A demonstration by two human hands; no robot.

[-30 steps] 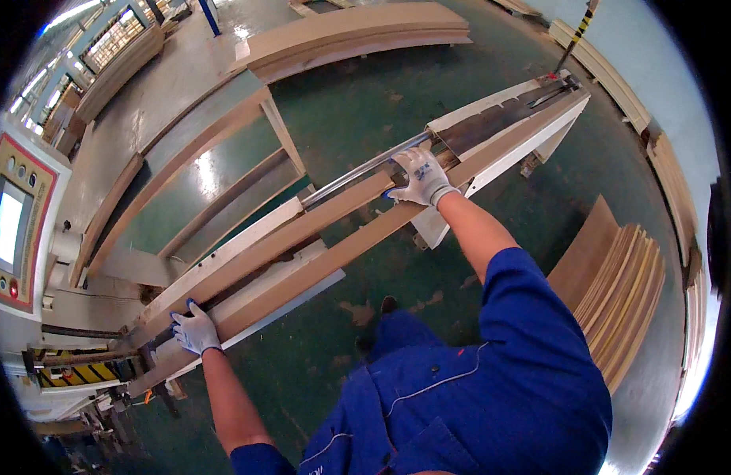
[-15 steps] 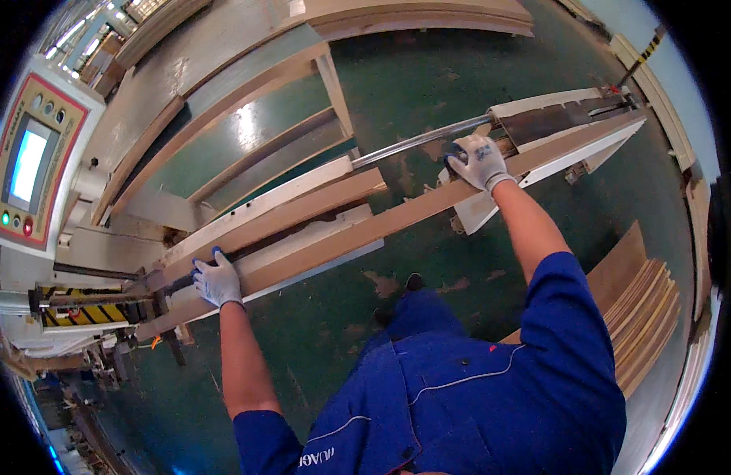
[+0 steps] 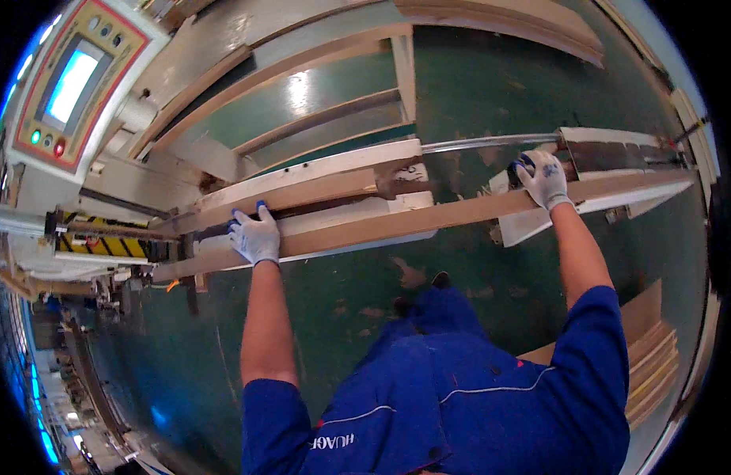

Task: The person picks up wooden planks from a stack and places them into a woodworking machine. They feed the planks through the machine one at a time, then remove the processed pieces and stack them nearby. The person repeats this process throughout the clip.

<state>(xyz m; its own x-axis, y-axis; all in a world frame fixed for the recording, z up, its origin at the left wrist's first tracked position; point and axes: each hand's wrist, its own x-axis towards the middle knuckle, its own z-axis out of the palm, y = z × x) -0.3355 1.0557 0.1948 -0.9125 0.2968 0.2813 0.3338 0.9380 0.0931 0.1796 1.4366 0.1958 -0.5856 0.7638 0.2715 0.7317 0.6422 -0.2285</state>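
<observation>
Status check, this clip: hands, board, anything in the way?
Left hand on long board, toward its left end. Right hand over its right half, fingers bent. Both grips unclear. Shorter board just behind, alongside.

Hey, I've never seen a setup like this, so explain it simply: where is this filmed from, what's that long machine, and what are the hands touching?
There's no robot here. A camera on the person's head looks down, and its fisheye lens bends straight edges. The hands wear white gloves with blue fingertips.

In front is a long machine with a white rail, a shiny rod and, at left, a control panel with a lit screen. Along it run a long brown strip and, behind that, a shorter brown strip.

The left hand lies spread over the long strip; the right hand is farther right along it. Whether the right one grips it is hard to tell.
</observation>
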